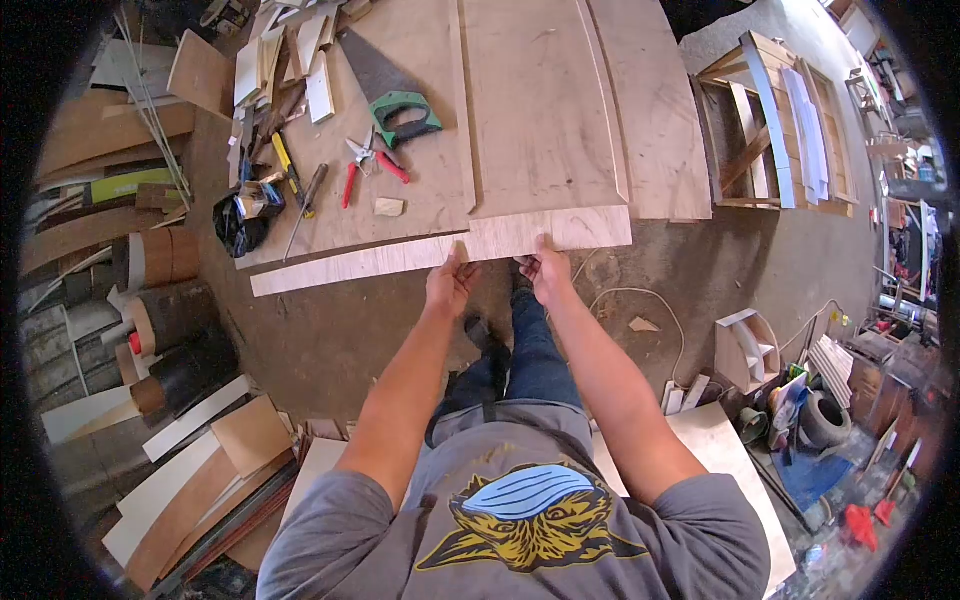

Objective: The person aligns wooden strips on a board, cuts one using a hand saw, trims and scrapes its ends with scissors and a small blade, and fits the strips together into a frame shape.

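A long pale plywood strip [370, 262] lies across the near edge of the workbench sheet, narrower on the left and wider on the right, with a step near its middle. I cannot tell whether it is one piece or two. My left hand [452, 282] grips its near edge just left of the step, thumb on top. To the right, my right hand [545, 272] pinches the wider part the same way. Beyond the strip are red-handled snips [372, 165] with their handles apart, a small wood block [389, 207] and a green-handled handsaw [402, 112].
The large plywood sheet [540, 110] carries thin wood strips, a screwdriver [305, 210], a yellow cutter [287, 165] and wood offcuts [318, 90]. A wooden frame [760, 130] stands at right. Boards [190, 500] are stacked at left. A cable [680, 330] crosses the floor.
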`<state>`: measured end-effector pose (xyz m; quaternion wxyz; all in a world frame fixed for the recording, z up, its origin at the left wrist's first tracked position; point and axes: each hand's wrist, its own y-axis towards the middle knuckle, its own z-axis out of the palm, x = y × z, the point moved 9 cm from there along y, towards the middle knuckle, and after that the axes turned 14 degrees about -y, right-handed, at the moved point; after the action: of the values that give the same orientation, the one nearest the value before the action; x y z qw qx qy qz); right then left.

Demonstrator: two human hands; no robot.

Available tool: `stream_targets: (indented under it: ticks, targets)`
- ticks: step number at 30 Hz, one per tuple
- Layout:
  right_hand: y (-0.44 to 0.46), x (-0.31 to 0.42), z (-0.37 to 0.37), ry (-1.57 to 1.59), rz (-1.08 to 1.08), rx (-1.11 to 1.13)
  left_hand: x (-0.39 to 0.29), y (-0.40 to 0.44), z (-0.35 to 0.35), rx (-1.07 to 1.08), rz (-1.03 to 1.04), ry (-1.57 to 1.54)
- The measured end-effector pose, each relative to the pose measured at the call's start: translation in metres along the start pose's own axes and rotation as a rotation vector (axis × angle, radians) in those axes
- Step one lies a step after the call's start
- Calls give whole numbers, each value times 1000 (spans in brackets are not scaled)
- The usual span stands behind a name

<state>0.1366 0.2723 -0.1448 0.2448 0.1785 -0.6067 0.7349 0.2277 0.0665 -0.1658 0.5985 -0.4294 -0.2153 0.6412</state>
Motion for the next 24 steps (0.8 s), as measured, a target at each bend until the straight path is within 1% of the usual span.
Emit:
stream_targets:
  ticks: [4, 10, 13, 16, 19, 22, 24]
  targets:
    - [7, -3, 0, 41, 9, 31, -4, 9, 5, 7, 31, 62]
    - [7, 1, 0, 23, 36, 39, -7, 2, 12, -12, 39, 26]
    - [5, 4, 0, 4, 42, -8, -10, -2, 13, -62, 18, 108]
    - [8, 3, 2, 8, 36, 18, -13, 3, 15, -35, 26, 143]
    - [12, -1, 3, 12, 32, 59, -12, 7, 10, -53, 23, 122]
    - [12, -4, 2, 14, 54, 35, -13, 7, 9, -71, 30, 126]
    - [13, -5, 2, 22, 50, 42, -15, 9, 11, -46, 29, 160]
